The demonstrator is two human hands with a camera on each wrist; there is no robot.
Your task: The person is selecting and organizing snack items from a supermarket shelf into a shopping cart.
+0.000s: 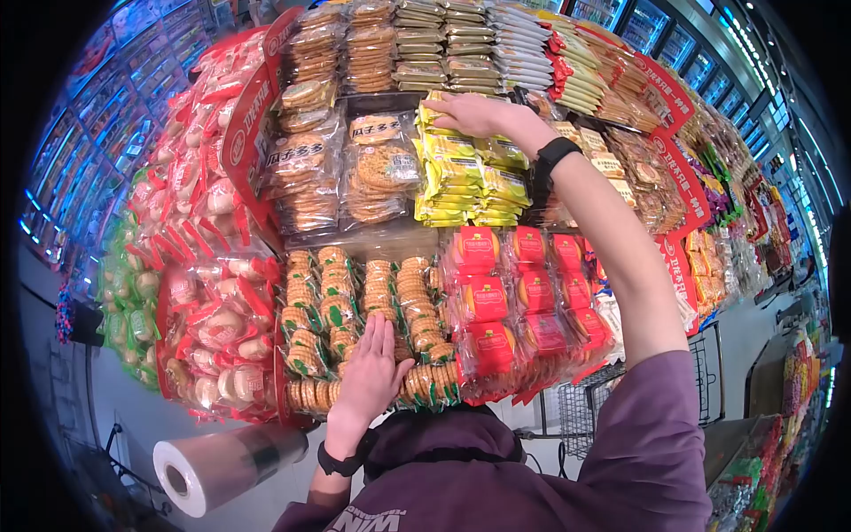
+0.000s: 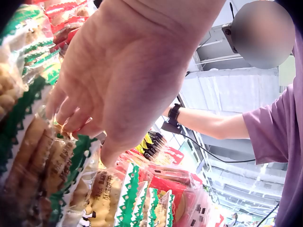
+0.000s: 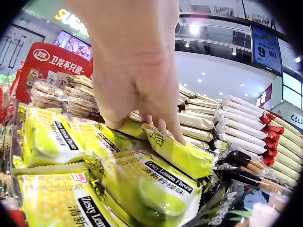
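Note:
My left hand [image 1: 372, 377] lies with fingers extended on green-and-clear packs of round biscuits [image 1: 335, 282] at the front of the display. The left wrist view has that hand [image 2: 118, 80] over the packs [image 2: 102, 189], its fingertips against the wrappers. Farther back, my right hand [image 1: 474, 115] reaches across the top of yellow lemon-flavour packets [image 1: 456, 168]. Up close in the right wrist view, the fingers of this hand [image 3: 137, 90] touch the upper edge of a tilted yellow packet [image 3: 180, 153]; the packet partly hides the fingertips. Other yellow packets [image 3: 52, 137] lie stacked around it.
Red-labelled packs [image 1: 486, 297] sit right of the biscuits. Clear cookie packs [image 1: 381, 168] lie left of the yellow ones, and red-wrapped goods [image 1: 222, 324] fill the left side. A plastic film roll [image 1: 226, 465] is at the front left, a wire basket [image 1: 576, 412] at the front right.

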